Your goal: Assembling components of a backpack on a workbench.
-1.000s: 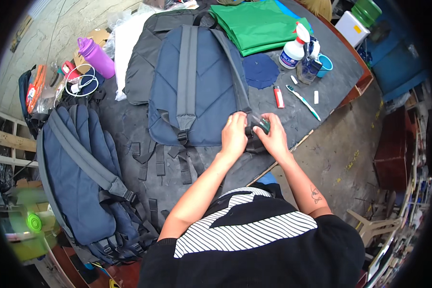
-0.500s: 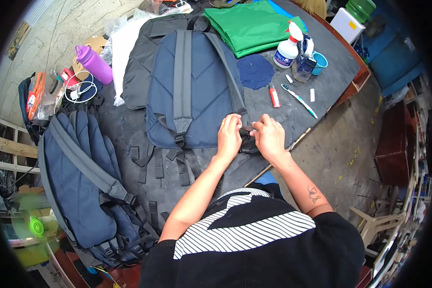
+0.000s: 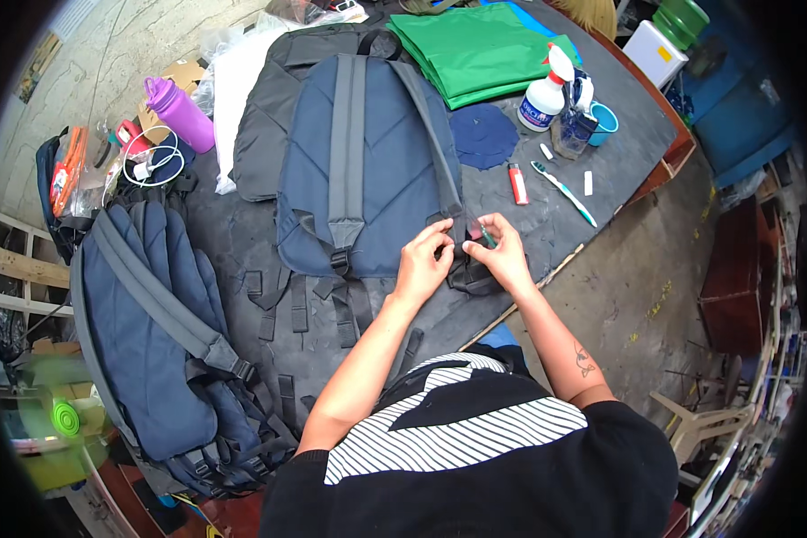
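A navy backpack (image 3: 309, 184) lies flat on the table, its grey shoulder straps facing up. At its lower right corner, my left hand (image 3: 424, 262) is closed in a pinch at the lower end of the right shoulder strap (image 3: 432, 134). Just right of it, my right hand (image 3: 504, 255) pinches a small, slim item with a dark green part (image 3: 488, 236); its kind is too small to tell. Black webbing (image 3: 473, 280) bunches below my fingers. More black webbing straps with buckles hang from the pack's bottom edge.
A second navy backpack (image 3: 148, 332) stands at the left. Behind lie a dark grey pack (image 3: 258, 134) and folded green sheeting (image 3: 462, 54). To the right are a spray bottle (image 3: 542, 97), a blue cup (image 3: 606, 121), a red lighter (image 3: 517, 184), a toothbrush (image 3: 565, 195) and the table's edge (image 3: 565, 260).
My hands have shifted slightly, with the right hand turned so the small green-edged item shows between its fingers. The left hand's fingers have curled more. The view has moved a little.
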Demonstrator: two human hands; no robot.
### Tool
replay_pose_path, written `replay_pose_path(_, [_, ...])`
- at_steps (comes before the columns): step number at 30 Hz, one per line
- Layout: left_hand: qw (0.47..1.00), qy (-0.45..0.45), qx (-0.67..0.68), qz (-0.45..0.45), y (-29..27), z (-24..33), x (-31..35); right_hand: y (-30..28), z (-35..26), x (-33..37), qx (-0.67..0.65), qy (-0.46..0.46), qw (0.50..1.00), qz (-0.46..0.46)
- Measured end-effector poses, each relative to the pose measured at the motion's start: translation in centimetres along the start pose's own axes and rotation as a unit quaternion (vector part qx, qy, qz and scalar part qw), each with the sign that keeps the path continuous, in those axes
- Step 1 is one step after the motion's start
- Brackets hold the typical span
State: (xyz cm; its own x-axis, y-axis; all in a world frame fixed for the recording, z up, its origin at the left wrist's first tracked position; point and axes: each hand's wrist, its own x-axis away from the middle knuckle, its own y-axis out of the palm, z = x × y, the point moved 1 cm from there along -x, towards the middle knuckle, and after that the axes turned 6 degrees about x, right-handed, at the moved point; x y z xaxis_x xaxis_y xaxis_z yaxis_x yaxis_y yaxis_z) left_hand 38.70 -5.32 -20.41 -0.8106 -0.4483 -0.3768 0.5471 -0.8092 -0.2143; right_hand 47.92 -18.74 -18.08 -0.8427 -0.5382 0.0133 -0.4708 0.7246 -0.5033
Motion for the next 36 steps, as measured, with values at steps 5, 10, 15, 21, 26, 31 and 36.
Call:
replay_pose_path(5, [0.999,-0.019,-0.04,-0.022,0.3,0.7,0.5,1.2,1.1,-0.7,0.029,-0.066,0.995,0.064])
replay_pose_path(10, [0.996,0.031,-0.087,0.004,1.2,0.9,0.4,1.8,-0.3,-0.1,-0.063,0.0,0.997,0.041])
replay_pose_path(15, [0.983,0.076,-0.165,0.028,2.1,1.5,-0.5,1.3,1.4,-0.5,-0.124,0.009,0.992,0.03])
replay_pose_path(21, [0.989,0.066,-0.12,0.054,2.0,-0.2,-0.1,-1.5,-3.4,1.2,0.358,-0.177,0.914,0.075])
replay_pose_path(26, [0.993,0.038,-0.091,0.063,1.9,-0.1,0.0,-1.5,-4.3,1.6,0.43,-0.256,0.864,0.061])
replay_pose_path(31, [0.995,0.026,-0.072,0.064,1.8,-0.1,0.1,-1.2,-4.7,1.1,0.44,-0.292,0.848,0.035])
replay_pose_path(36, [0.995,0.018,-0.069,0.067,1.8,-0.4,0.3,-0.7,-5.1,1.0,0.47,-0.311,0.826,0.019])
